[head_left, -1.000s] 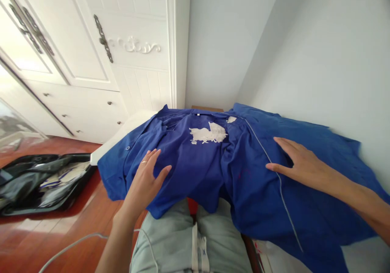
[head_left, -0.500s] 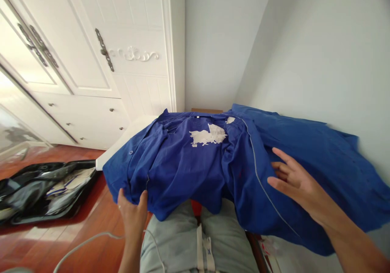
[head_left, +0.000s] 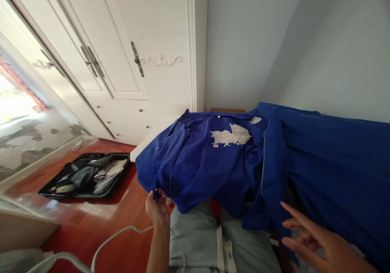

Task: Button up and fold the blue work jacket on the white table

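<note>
A blue jacket (head_left: 201, 171) lies spread open in front of me, its collar at the far side. Inside its back is a ragged whitish patch (head_left: 227, 137). At the near left corner, my left hand (head_left: 158, 212) is closed on the jacket's edge, with a bit of cloth bunched at the fingertips. My right hand (head_left: 319, 240) hovers by the jacket's near right side, its fingers apart and holding nothing. More blue cloth (head_left: 341, 163) spreads on the right against the wall; where it parts from the jacket is hard to make out.
My legs in grey trousers (head_left: 195, 236) are under the jacket's near edge. A white cable (head_left: 122, 231) loops at the lower left. On the reddish wood floor lies an open black suitcase (head_left: 87, 175). A white wardrobe (head_left: 164, 86) stands behind, beside grey walls.
My left hand has closed on the jacket's near left edge. The jacket's right front has folded inward, and my right hand has moved lower. The view has swung left.
</note>
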Available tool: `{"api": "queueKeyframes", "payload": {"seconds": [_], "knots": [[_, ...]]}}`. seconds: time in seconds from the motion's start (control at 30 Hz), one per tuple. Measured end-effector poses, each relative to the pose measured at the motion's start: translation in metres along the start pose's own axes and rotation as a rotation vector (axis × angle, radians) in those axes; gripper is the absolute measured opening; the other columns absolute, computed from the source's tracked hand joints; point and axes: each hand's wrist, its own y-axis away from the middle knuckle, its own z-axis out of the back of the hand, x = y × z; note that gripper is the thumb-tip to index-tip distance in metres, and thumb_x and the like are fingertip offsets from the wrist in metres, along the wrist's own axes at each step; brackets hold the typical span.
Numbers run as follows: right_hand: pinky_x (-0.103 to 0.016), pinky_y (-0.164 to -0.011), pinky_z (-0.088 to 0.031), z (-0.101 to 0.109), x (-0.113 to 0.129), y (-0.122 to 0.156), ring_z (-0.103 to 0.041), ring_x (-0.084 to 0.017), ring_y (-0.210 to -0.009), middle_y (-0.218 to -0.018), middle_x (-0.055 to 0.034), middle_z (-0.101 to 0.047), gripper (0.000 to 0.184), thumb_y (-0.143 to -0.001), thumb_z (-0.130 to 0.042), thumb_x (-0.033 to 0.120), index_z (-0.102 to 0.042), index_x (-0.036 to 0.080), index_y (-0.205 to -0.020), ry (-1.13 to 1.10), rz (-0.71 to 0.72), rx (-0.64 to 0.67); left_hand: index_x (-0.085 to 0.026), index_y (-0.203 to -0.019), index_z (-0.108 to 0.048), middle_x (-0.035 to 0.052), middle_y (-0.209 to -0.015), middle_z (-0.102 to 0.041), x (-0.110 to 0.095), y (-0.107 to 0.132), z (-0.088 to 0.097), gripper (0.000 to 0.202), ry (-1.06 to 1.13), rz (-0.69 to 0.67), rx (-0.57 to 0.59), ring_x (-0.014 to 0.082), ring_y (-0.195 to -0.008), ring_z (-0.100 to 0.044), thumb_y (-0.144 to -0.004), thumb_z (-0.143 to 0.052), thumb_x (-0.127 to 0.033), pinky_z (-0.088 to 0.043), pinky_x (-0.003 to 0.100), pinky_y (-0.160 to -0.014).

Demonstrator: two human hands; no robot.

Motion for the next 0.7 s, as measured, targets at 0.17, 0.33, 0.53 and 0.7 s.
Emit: {"api": "queueKeyframes", "payload": {"seconds": [0.17, 0.33, 0.53, 0.7], "knots": [[-0.018, -0.066, -0.056, -0.005, 0.013, 0.002, -0.065, -0.015, -0.077, -0.105, -0.0092, -0.064, 0.086, -0.067, -0.053, 0.083, -0.07, 0.019, -0.123, 0.043, -0.026, 0.123, -0.02, -0.067, -0.041, -0.0049, -0.062, -0.041, -0.025, 0.015, -0.009, 0.028, 0.204, 0.048, 0.21, 0.0079, -0.055, -0.044, -0.07, -0.067, -0.029, -0.044, 0.021, -0.057], [-0.022, -0.041, -0.038, -0.009, 0.007, -0.005, -0.056, -0.014, -0.049, -0.1, -0.0134, -0.064, 0.104, -0.066, -0.048, 0.084, -0.057, 0.009, -0.137, 0.202, -0.317, 0.365, -0.017, -0.066, -0.058, -0.003, -0.065, -0.054, -0.036, 0.046, -0.026, 0.026, 0.228, 0.238, 0.426, 0.0092, -0.059, -0.052, -0.063, -0.082, -0.026, -0.046, 0.023, -0.056], [-0.018, -0.046, -0.04, -0.018, 0.031, -0.016, -0.055, -0.01, -0.048, -0.098, -0.0102, -0.064, 0.071, -0.09, -0.039, 0.066, -0.052, 0.011, -0.133, 0.299, -0.363, 0.273, -0.012, -0.073, -0.077, 0.0138, -0.08, -0.073, 0.0, 0.092, -0.04, 0.036, -0.532, 0.181, 0.72, 0.0233, -0.075, -0.068, -0.066, -0.084, -0.046, -0.052, 0.029, -0.064], [-0.011, -0.051, -0.032, -0.02, 0.043, -0.019, -0.058, -0.008, -0.059, -0.075, -0.0063, -0.061, 0.049, -0.098, -0.038, 0.054, -0.056, 0.01, -0.087, 0.388, -0.314, 0.19, -0.016, -0.08, -0.077, 0.0134, -0.084, -0.075, 0.027, 0.105, -0.041, 0.037, -0.659, 0.134, 0.738, 0.0274, -0.077, -0.071, -0.066, -0.083, -0.049, -0.053, 0.032, -0.064]]}}
